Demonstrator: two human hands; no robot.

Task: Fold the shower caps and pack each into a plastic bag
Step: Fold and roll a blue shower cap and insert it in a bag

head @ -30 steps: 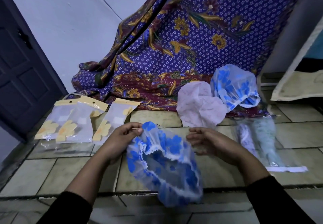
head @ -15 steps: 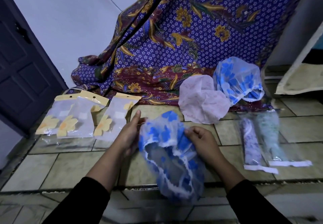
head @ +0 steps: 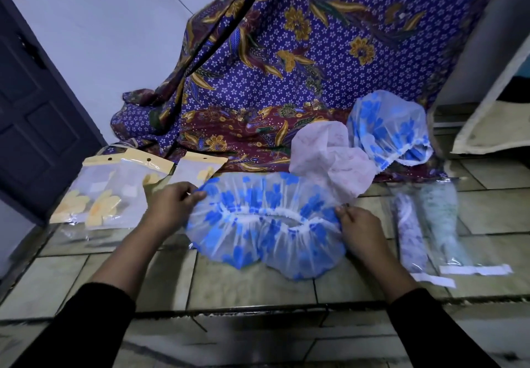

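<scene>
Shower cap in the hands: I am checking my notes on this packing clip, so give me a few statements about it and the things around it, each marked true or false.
1. The left hand and the right hand each grip one end of the blue-flowered shower cap. True.
2. That cap is already inside a plastic bag. False: it is stretched out unbagged over the tiled floor.
3. Two packed bags lie to the right of the right hand. True.
4. The pink shower cap lies at the far left by the door. False: it lies behind the held cap, next to a second blue-flowered cap.
5. The yellow-topped bags lie left of the left hand. True.
</scene>
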